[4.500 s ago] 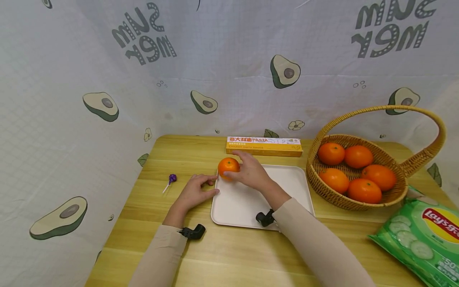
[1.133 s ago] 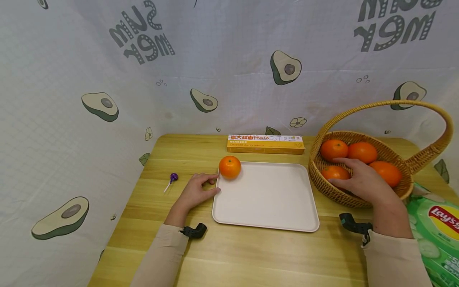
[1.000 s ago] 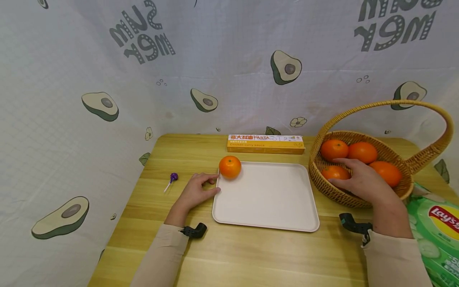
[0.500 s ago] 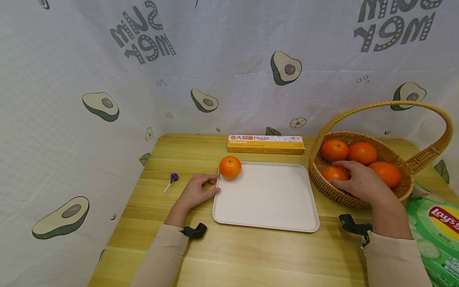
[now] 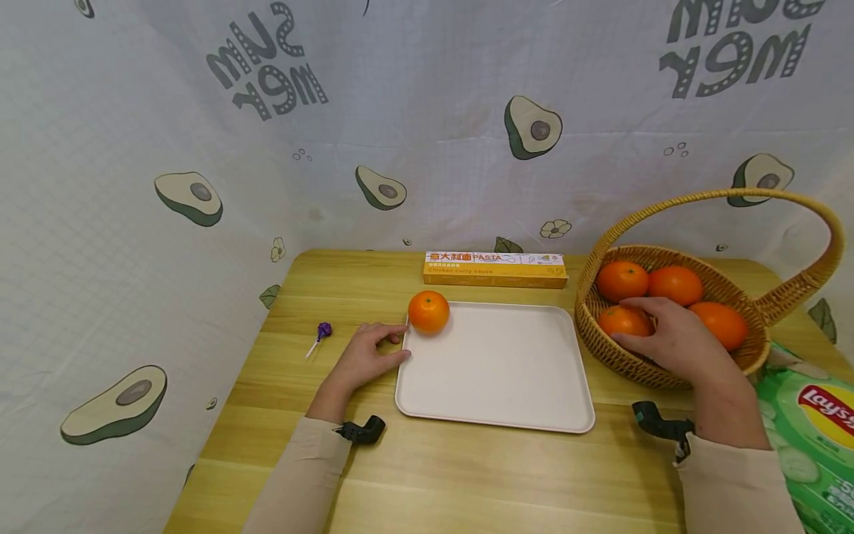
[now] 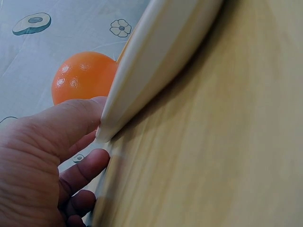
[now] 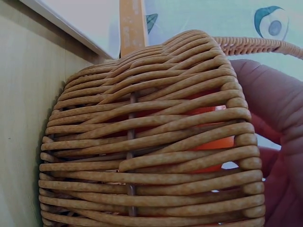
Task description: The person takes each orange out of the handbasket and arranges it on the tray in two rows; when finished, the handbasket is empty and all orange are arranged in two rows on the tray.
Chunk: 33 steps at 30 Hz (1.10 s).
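In the head view my left hand (image 5: 365,356) rests at the left edge of a white tray (image 5: 500,371), thumb and index fingertip on the rim. An orange (image 5: 428,311) sits at the tray's far left corner, just beyond the index finger. My right hand (image 5: 680,337) reaches into a wicker basket (image 5: 667,378), thumb and fingers curled round the near-left orange (image 5: 626,321). Other oranges (image 5: 718,326) lie around it; the palm hides part of the basket. In the right wrist view the woven wall (image 7: 151,151) covers most of the fruit.
A yellow pasta box (image 5: 495,270) lies behind the tray. A purple-wrapped lollipop (image 5: 323,331) is left of my left hand. The basket's tall handle (image 5: 734,194) arches over the fruit. A green chip bag (image 5: 810,430) lies beside my right forearm.
Since the oldest frame my right hand has let go of the orange on the tray and moved right into the basket. It barely moves in the last second; the left hand stays put.
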### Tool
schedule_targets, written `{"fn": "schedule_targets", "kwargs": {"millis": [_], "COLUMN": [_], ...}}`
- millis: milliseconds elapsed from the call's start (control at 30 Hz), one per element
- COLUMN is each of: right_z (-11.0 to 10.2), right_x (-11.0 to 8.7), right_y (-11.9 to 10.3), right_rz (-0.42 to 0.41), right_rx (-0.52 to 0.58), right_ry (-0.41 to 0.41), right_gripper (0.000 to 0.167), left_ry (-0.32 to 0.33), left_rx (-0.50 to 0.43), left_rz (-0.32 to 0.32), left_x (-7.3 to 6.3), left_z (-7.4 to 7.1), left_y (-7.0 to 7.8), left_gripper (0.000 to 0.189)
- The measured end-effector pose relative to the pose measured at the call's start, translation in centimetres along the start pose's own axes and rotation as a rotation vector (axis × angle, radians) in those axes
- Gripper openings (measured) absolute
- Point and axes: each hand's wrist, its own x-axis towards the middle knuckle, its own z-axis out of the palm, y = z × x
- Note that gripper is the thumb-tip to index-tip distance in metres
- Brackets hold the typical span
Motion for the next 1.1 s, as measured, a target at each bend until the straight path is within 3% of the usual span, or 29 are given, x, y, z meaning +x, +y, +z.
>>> {"fn": "schedule_targets", "kwargs": {"millis": [233,400,733,1100], "right_z": [-0.5,-1.0,-1.5,-0.7], "right_x": [-0.6,-1.1,-2.2,-2.2], "right_y": [-0.8,-1.8,-4.2,-7.2], "right_rz": [0.051,0.056,-0.016,-0.178], "right_rx": [0.057,0.098,0.227,0.439], "right_ry": [0.079,0.201,0.512,0.619], "right_gripper": [0.078,0.076,0.063,0.06], "left_ry": [-0.001,-0.007,-0.007,-0.012], "left_rx": [0.0,0.001,0.006,0.005], "left_rz": [-0.002,-0.003,-0.004,-0.001], "left_x": [0.0,-0.1,0.0,0.0], "left_z": [0.0,0.0,0.0,-0.1], "left_y": [0.0,0.1,0.1,0.1], "left_gripper": [0.043,0.043,0.043,0.044]}}
